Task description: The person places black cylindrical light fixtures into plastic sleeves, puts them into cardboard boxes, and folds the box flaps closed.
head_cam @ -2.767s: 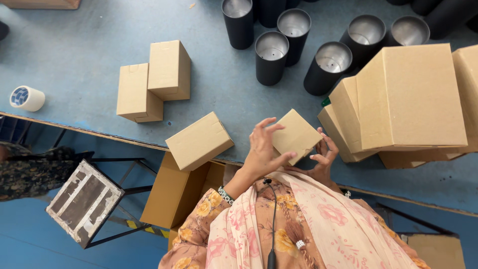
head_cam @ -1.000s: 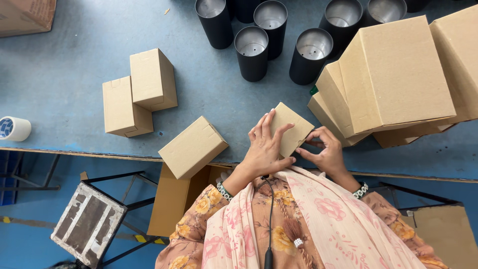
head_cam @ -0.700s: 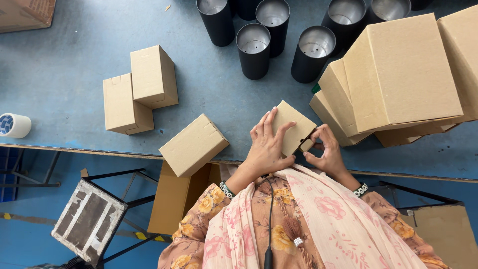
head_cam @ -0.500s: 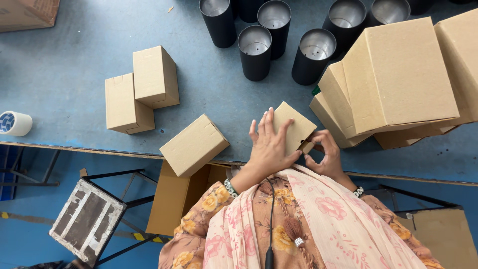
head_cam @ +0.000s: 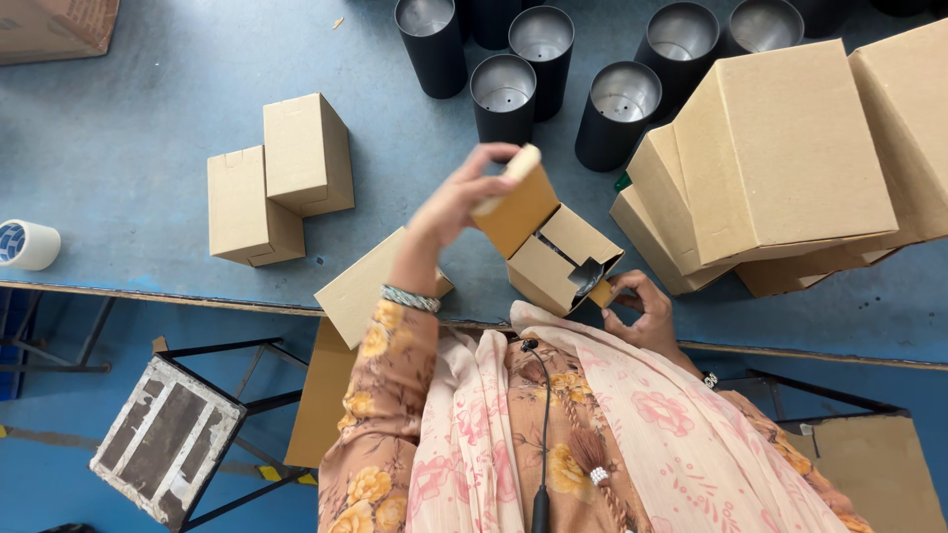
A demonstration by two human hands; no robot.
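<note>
An open brown carton (head_cam: 553, 259) sits mid-table, two closed cartons (head_cam: 279, 180) left, larger stacked cartons (head_cam: 790, 158) right.

Even, bright daylight falls on my blue table (head_cam: 128, 118), with only soft, short shadows under the closed boxes (head_cam: 276, 178) at ten o'clock. The black cylinders (head_cam: 504, 94) at twelve o'clock show pale sheen inside. My left hand (head_cam: 459, 197) is slightly motion-blurred; edges stay sharp.
</note>
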